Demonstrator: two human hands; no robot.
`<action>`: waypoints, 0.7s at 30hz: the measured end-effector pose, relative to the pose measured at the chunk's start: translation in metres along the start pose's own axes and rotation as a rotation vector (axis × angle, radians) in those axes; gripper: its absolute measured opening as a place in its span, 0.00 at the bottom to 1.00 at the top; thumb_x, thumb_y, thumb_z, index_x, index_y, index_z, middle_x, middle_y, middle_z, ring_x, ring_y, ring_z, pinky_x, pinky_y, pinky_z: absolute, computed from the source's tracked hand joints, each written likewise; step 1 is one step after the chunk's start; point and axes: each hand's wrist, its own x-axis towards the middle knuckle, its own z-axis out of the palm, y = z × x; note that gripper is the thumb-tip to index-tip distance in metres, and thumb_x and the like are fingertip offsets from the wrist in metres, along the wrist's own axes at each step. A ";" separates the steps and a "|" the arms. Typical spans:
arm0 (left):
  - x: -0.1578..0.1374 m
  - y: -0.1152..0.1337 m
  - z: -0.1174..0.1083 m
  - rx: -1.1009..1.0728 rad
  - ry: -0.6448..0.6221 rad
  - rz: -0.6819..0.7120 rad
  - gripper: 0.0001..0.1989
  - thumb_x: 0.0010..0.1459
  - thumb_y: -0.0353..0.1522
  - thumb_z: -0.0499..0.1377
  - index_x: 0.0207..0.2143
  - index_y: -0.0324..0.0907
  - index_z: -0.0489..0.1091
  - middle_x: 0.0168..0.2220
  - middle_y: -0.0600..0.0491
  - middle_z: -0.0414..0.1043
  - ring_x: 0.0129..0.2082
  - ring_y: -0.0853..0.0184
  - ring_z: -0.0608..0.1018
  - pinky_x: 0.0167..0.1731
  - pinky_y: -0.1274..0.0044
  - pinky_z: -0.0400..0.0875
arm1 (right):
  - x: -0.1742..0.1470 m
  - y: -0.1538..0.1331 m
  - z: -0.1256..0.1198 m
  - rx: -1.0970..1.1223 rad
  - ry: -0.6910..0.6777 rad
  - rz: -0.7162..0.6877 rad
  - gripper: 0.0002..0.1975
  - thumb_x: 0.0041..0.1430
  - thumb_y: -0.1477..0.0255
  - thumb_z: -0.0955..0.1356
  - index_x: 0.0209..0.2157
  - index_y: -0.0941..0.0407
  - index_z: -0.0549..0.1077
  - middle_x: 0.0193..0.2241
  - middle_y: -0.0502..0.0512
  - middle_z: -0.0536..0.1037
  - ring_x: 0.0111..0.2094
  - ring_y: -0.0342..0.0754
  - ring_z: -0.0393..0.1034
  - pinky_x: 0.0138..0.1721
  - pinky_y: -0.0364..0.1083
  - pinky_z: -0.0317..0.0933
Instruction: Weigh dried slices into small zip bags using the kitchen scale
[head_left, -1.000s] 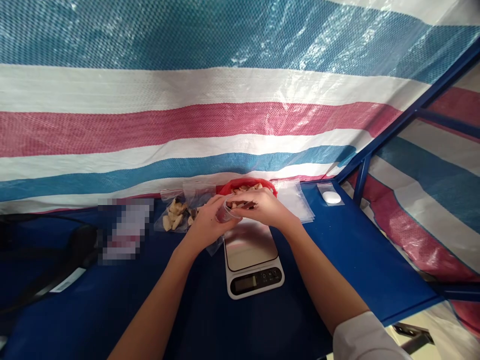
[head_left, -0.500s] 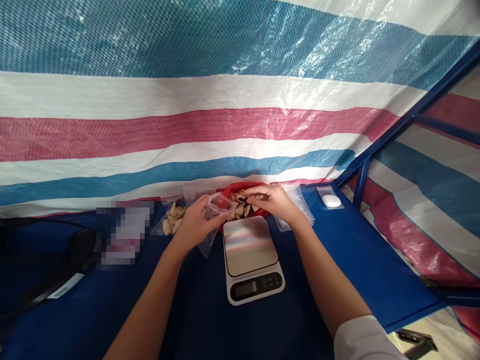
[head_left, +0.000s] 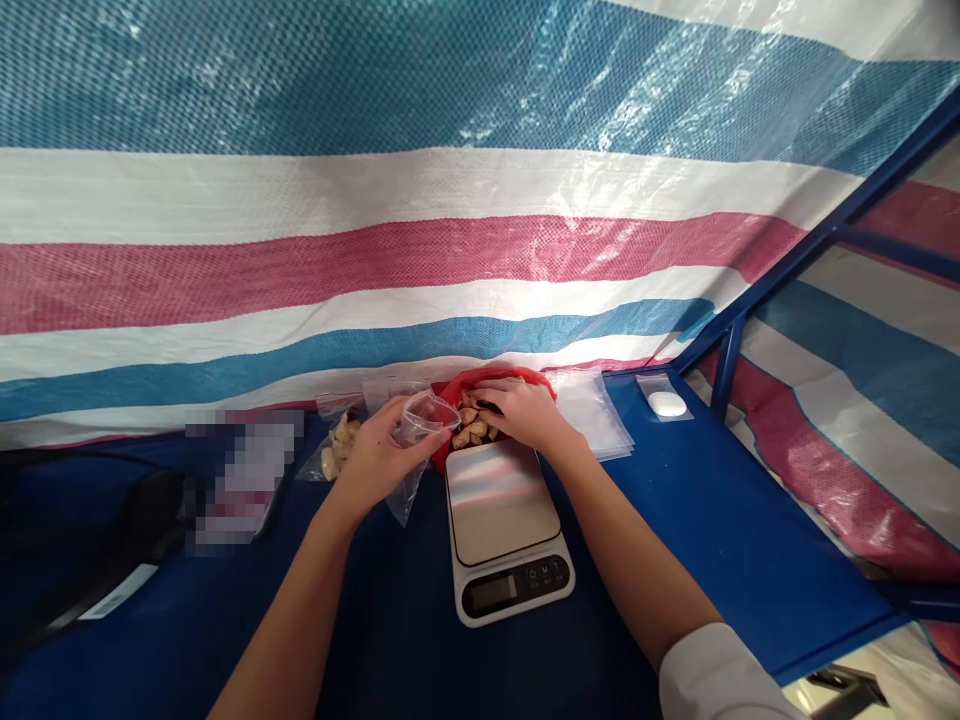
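My left hand point(head_left: 382, 447) is closed around the mouth of a clear plastic bag point(head_left: 426, 418), which gapes in a round loop; its lower corner hangs below my fingers. Inside a red plastic bag point(head_left: 541, 377) lie pale brown, dried-looking pieces point(head_left: 471, 428). My right hand point(head_left: 520, 410) reaches over them with curled fingers, and the fingertips are partly hidden. Something dark shows by those fingers, too small to name. Just in front of the red bag stands a white kitchen scale point(head_left: 504, 505) with a bare shiny plate.
Another clear bag with pale pieces point(head_left: 341, 445) lies left of my left hand. Flat clear bags point(head_left: 596, 412) are right of the red bag. Farther right is a small bag with a white oval object point(head_left: 667, 404). A black strap-like object point(head_left: 112, 560) lies left; a striped sheet point(head_left: 420, 270) hangs behind.
My right hand has moved down and slightly left, deeper over the pieces in the red bag, its fingers now turned downward. My left hand still holds the clear bag, shifted slightly left.
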 end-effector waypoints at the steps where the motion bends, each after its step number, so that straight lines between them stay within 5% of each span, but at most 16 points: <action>1: 0.000 -0.001 0.000 0.008 -0.010 -0.009 0.26 0.55 0.49 0.65 0.53 0.47 0.73 0.48 0.50 0.78 0.47 0.54 0.79 0.45 0.66 0.77 | 0.000 -0.001 0.000 -0.019 -0.021 0.005 0.18 0.69 0.66 0.63 0.57 0.48 0.75 0.58 0.53 0.76 0.56 0.55 0.71 0.51 0.51 0.67; 14: 0.000 -0.005 0.005 0.034 -0.028 0.013 0.25 0.56 0.49 0.65 0.52 0.48 0.74 0.47 0.50 0.79 0.46 0.55 0.80 0.47 0.65 0.77 | 0.001 -0.001 0.003 -0.046 -0.012 0.103 0.18 0.70 0.61 0.62 0.55 0.47 0.77 0.51 0.56 0.81 0.52 0.57 0.73 0.45 0.49 0.66; 21: -0.001 0.000 0.008 0.012 -0.032 0.008 0.25 0.57 0.48 0.64 0.52 0.46 0.75 0.48 0.49 0.78 0.47 0.55 0.79 0.49 0.65 0.75 | -0.004 0.008 -0.005 0.203 0.111 0.034 0.14 0.67 0.63 0.66 0.48 0.49 0.81 0.43 0.54 0.84 0.45 0.52 0.77 0.47 0.47 0.67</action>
